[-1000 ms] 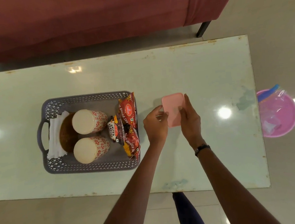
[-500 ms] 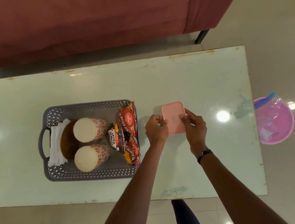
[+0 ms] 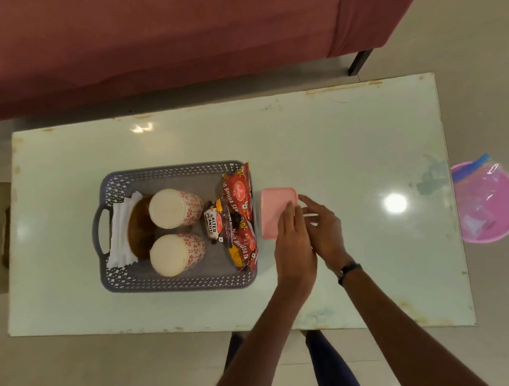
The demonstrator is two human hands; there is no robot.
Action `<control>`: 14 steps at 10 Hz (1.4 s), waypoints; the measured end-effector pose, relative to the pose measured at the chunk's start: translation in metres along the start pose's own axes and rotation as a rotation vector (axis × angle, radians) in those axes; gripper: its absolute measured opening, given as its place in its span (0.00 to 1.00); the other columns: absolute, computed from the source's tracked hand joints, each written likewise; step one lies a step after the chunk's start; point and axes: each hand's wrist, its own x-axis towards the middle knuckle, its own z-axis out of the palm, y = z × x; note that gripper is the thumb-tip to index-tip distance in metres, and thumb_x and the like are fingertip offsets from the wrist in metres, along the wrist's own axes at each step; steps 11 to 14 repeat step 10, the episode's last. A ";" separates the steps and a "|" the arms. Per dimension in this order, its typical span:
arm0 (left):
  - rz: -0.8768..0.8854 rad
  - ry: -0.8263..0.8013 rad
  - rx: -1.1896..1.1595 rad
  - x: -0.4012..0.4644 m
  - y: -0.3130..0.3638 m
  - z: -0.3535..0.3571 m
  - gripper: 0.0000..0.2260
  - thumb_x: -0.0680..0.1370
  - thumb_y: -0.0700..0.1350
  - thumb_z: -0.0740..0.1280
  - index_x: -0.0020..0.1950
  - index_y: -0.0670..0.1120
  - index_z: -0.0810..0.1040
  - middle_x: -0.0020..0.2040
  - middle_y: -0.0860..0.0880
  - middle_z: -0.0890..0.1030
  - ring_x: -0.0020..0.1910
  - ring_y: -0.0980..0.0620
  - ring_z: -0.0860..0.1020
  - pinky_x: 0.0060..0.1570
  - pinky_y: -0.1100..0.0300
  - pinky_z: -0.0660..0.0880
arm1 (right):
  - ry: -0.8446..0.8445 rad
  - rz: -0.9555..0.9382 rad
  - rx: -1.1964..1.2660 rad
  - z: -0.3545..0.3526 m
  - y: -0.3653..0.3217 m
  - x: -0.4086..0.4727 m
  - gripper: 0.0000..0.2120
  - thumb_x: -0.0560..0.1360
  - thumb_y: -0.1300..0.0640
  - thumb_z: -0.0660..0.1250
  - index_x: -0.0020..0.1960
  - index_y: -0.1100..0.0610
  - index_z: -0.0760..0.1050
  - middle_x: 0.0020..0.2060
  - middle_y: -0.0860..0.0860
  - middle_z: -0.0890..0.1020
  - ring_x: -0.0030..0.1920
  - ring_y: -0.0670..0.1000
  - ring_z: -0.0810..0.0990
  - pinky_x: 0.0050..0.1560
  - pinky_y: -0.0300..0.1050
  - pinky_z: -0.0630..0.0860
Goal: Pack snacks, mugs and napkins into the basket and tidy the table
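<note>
A grey lattice basket (image 3: 172, 169) stands on the left half of the pale table (image 3: 334, 144). Inside it lie two red-patterned mugs (image 3: 173, 208) (image 3: 172, 254), white napkins (image 3: 122, 230), a brown round item (image 3: 140, 229), a salted peanut packet (image 3: 213, 223) and red snack packets (image 3: 238, 194). A pink lidded box (image 3: 274, 209) sits on the table right against the basket's right wall. My left hand (image 3: 294, 244) lies over the box's near right part and grips it. My right hand (image 3: 322, 224) is just right of the box with its fingers apart, holding nothing.
A pink tub (image 3: 494, 235) holding a clear plastic bag and a blue item stands on the floor off the table's right end. A red sofa (image 3: 173, 31) runs behind the table's far edge. My legs are at the near edge.
The pink box has moved left until it is beside the basket. My left hand shifted onto its top, and my right hand came off its right side.
</note>
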 end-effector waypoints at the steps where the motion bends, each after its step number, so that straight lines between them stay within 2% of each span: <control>1: 0.016 0.015 0.000 -0.018 -0.016 0.004 0.28 0.70 0.35 0.72 0.68 0.37 0.68 0.68 0.40 0.73 0.69 0.43 0.70 0.64 0.51 0.72 | 0.027 -0.008 -0.013 0.014 0.000 -0.008 0.19 0.76 0.63 0.65 0.66 0.54 0.72 0.53 0.56 0.81 0.47 0.49 0.80 0.52 0.35 0.76; 2: 0.019 0.048 -0.002 -0.025 -0.027 0.004 0.28 0.71 0.33 0.70 0.70 0.37 0.67 0.69 0.40 0.71 0.70 0.45 0.68 0.67 0.54 0.61 | 0.013 -0.004 -0.024 0.016 0.001 -0.007 0.20 0.75 0.62 0.67 0.67 0.55 0.72 0.54 0.56 0.81 0.47 0.48 0.79 0.50 0.34 0.75; 3: 0.034 0.043 0.006 -0.026 -0.030 0.003 0.27 0.71 0.34 0.70 0.69 0.37 0.67 0.69 0.40 0.72 0.71 0.45 0.68 0.68 0.54 0.60 | -0.033 0.002 -0.028 0.013 0.004 -0.004 0.21 0.74 0.60 0.68 0.67 0.55 0.72 0.53 0.56 0.82 0.48 0.50 0.80 0.46 0.29 0.74; 4: 0.034 0.015 -0.028 -0.024 -0.031 0.001 0.27 0.72 0.35 0.70 0.70 0.37 0.67 0.69 0.40 0.72 0.71 0.44 0.68 0.67 0.54 0.60 | -0.086 -0.019 -0.045 0.010 0.005 -0.005 0.22 0.75 0.60 0.67 0.68 0.54 0.70 0.53 0.57 0.81 0.52 0.54 0.81 0.50 0.36 0.77; 5: 0.054 -0.014 -0.007 -0.023 -0.031 0.003 0.30 0.70 0.36 0.73 0.69 0.36 0.66 0.68 0.38 0.72 0.69 0.42 0.69 0.65 0.53 0.62 | -0.098 -0.022 -0.072 0.010 0.001 -0.010 0.22 0.77 0.62 0.64 0.70 0.55 0.68 0.57 0.58 0.79 0.56 0.54 0.79 0.55 0.42 0.76; 6: 0.073 -0.020 0.000 -0.024 -0.032 0.003 0.32 0.72 0.37 0.71 0.72 0.36 0.60 0.72 0.38 0.66 0.73 0.42 0.64 0.67 0.51 0.64 | -0.099 -0.022 -0.124 0.009 -0.004 -0.014 0.21 0.78 0.64 0.62 0.70 0.57 0.67 0.61 0.58 0.77 0.59 0.55 0.78 0.55 0.39 0.73; 7: 0.111 -0.044 -0.106 -0.026 -0.031 -0.010 0.30 0.77 0.38 0.64 0.75 0.40 0.53 0.77 0.41 0.57 0.76 0.44 0.56 0.66 0.51 0.69 | -0.088 -0.026 -0.182 0.009 -0.010 -0.024 0.20 0.78 0.64 0.60 0.70 0.58 0.67 0.65 0.58 0.74 0.63 0.56 0.76 0.58 0.39 0.71; 8: 0.236 0.083 -0.186 -0.033 -0.036 -0.038 0.25 0.77 0.35 0.62 0.73 0.40 0.61 0.73 0.41 0.66 0.73 0.47 0.63 0.66 0.54 0.70 | 0.068 -0.033 -0.169 0.010 -0.017 -0.040 0.19 0.79 0.64 0.60 0.69 0.57 0.69 0.66 0.55 0.72 0.62 0.52 0.74 0.57 0.37 0.69; 9: 0.223 0.233 -0.298 -0.044 -0.060 -0.067 0.20 0.79 0.36 0.59 0.71 0.41 0.64 0.69 0.43 0.70 0.71 0.50 0.66 0.66 0.55 0.71 | 0.219 -0.076 -0.094 0.018 -0.031 -0.062 0.17 0.78 0.66 0.59 0.66 0.58 0.72 0.64 0.54 0.74 0.56 0.46 0.74 0.53 0.32 0.69; 10: 0.140 0.305 -0.345 -0.050 -0.101 -0.093 0.19 0.80 0.38 0.59 0.71 0.42 0.64 0.70 0.44 0.68 0.72 0.51 0.64 0.69 0.57 0.68 | 0.262 -0.079 -0.028 0.034 -0.045 -0.073 0.14 0.78 0.66 0.59 0.60 0.59 0.76 0.61 0.55 0.77 0.59 0.50 0.75 0.59 0.39 0.71; 14: 0.140 0.305 -0.345 -0.050 -0.101 -0.093 0.19 0.80 0.38 0.59 0.71 0.42 0.64 0.70 0.44 0.68 0.72 0.51 0.64 0.69 0.57 0.68 | 0.262 -0.079 -0.028 0.034 -0.045 -0.073 0.14 0.78 0.66 0.59 0.60 0.59 0.76 0.61 0.55 0.77 0.59 0.50 0.75 0.59 0.39 0.71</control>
